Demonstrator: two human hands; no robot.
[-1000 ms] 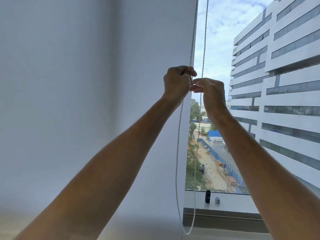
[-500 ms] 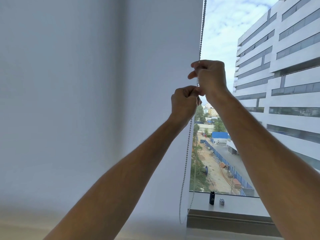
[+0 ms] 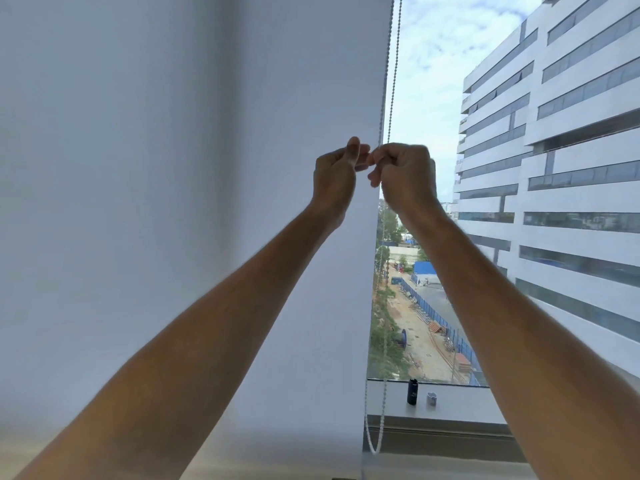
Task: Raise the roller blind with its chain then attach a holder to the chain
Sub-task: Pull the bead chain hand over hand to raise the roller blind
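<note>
A: Where is the bead chain point(image 3: 390, 81) found in relation to the grip?

B: Two strands are seen coming down from above, straight into the grip of the right hand point(image 3: 405, 178). Below that grip the chain is seen hanging far down, and its loop ends near the window sill point(image 3: 457, 401). The left hand point(image 3: 334, 176) is held just beside the right one, at the same height, and their fingertips almost touch.

A: What is known about the materials and shapes?

B: The chain is made of small round beads, grey and a little shiny. The roller blind point(image 3: 173, 168) is a smooth, matt, pale sheet; it is spread behind and below the left grip, down past the sill. On the sill, well below the right grip, a small black cylinder point(image 3: 412, 391) and a small grey piece point(image 3: 431, 399) are placed upright, close to each other.

A: And the grip itself?

B: The right fingers are curled into a closed fist around the chain. The left grip is loosely curled, with the thumb raised; whether a strand is pinched there cannot be told.
</note>
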